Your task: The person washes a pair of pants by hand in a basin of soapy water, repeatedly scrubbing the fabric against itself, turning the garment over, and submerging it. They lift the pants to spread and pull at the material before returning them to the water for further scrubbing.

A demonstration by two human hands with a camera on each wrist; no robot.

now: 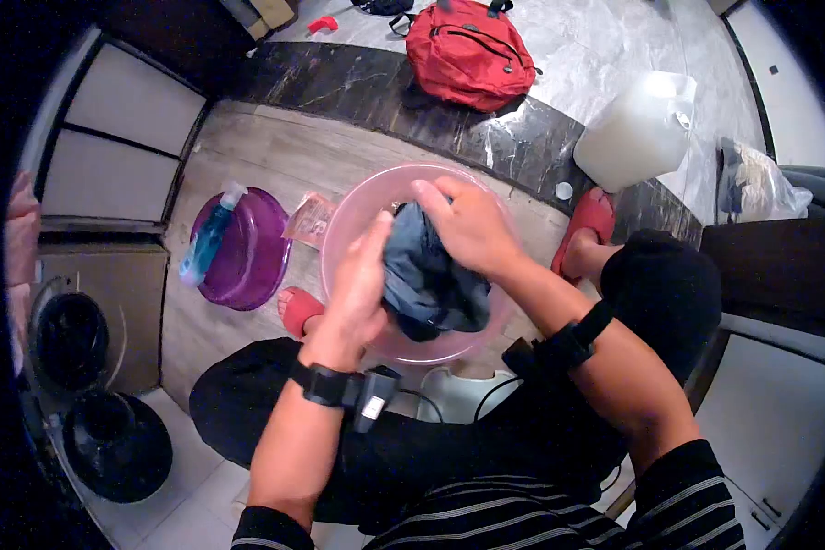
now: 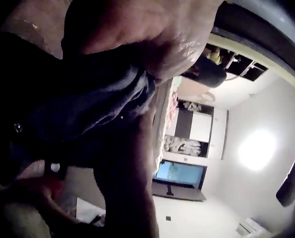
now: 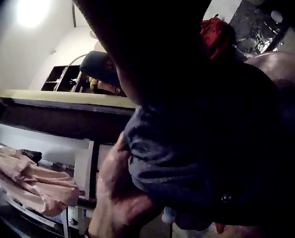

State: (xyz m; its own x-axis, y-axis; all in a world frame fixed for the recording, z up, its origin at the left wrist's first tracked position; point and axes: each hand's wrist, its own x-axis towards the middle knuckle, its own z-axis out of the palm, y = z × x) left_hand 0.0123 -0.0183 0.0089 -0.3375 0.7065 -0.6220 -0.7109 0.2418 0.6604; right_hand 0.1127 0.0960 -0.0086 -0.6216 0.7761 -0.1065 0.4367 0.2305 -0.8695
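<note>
A bunched, dark blue-grey cloth garment (image 1: 431, 275) is held between both hands over a pink plastic basin (image 1: 335, 247). My left hand (image 1: 362, 280) grips its left side, and my right hand (image 1: 475, 229) holds it from the upper right, partly covering it. Seen from the left wrist, the cloth (image 2: 93, 106) hangs in dark folds with a small shiny metal stud on it. In the right wrist view the left hand (image 3: 117, 188) presses against the creased fabric (image 3: 160, 158). Most fingertips are hidden behind the cloth.
Left of the basin, a bottle of blue liquid (image 1: 213, 240) lies across a purple basin (image 1: 264, 252). A pink packet (image 1: 310, 220) lies between the basins. Beyond are a red backpack (image 1: 472, 55) and a white jug (image 1: 637, 133), with a round cap (image 1: 564, 191) on the floor.
</note>
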